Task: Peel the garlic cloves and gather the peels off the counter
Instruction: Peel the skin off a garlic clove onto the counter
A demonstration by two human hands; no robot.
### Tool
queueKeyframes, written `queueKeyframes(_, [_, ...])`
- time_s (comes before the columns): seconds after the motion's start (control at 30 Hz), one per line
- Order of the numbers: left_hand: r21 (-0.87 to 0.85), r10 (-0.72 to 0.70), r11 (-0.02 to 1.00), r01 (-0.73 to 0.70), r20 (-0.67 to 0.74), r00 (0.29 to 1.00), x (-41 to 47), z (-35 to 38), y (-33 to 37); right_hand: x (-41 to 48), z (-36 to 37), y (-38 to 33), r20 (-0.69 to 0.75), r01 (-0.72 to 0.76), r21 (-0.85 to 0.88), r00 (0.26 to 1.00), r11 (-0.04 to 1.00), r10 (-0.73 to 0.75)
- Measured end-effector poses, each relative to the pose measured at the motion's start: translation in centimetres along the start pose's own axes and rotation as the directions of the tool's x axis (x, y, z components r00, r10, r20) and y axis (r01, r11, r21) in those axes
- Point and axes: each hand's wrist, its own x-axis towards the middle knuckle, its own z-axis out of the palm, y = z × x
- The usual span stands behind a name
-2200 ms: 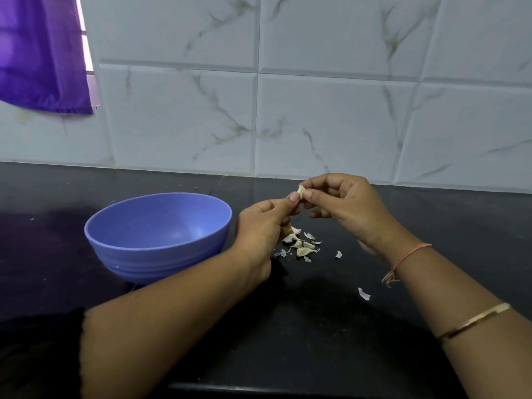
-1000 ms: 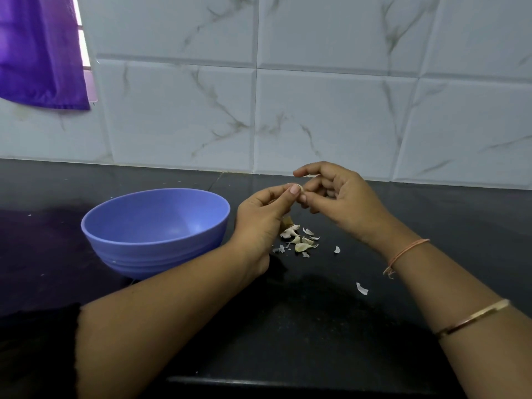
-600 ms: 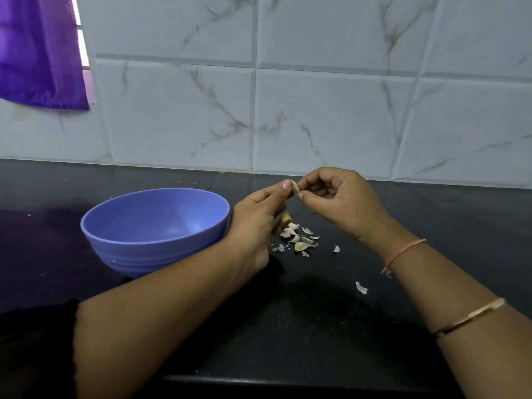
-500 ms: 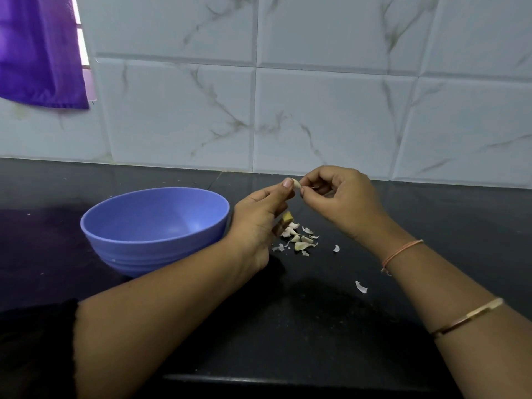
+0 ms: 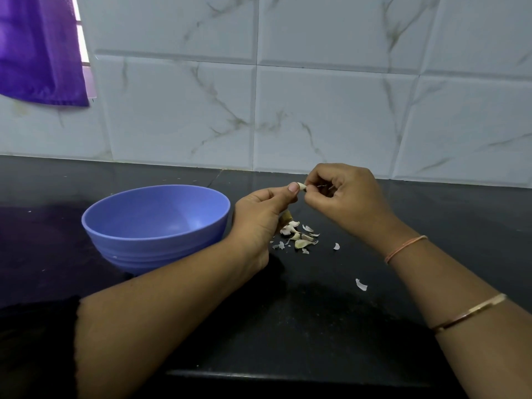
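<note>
Marbled white tile wall [image 5: 316, 116]; purple curtain [image 5: 37, 50].

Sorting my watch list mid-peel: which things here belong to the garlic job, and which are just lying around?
Job: clove, pinched by left hand and right hand; peels on the counter; bowl, probably.
Just around: purple cloth; tiled wall; bangle.
</note>
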Motion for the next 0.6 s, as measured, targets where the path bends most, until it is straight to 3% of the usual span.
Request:
queueKeyframes(0.37, [-0.066,0.002,0.998,0.001,0.040,0.999,-0.19,0.36,0.05,0.16,0.24,0.14,0.040,-0.264,0.355,0.963,0.897,0.268])
queueKeyframes(0.6, [-0.055,0.009,0.998,-0.003,0.093,0.996,-0.22,0.41,-0.02,0.25,0.10,0.23,0.036,-0.320,0.385,0.943,0.866,0.332])
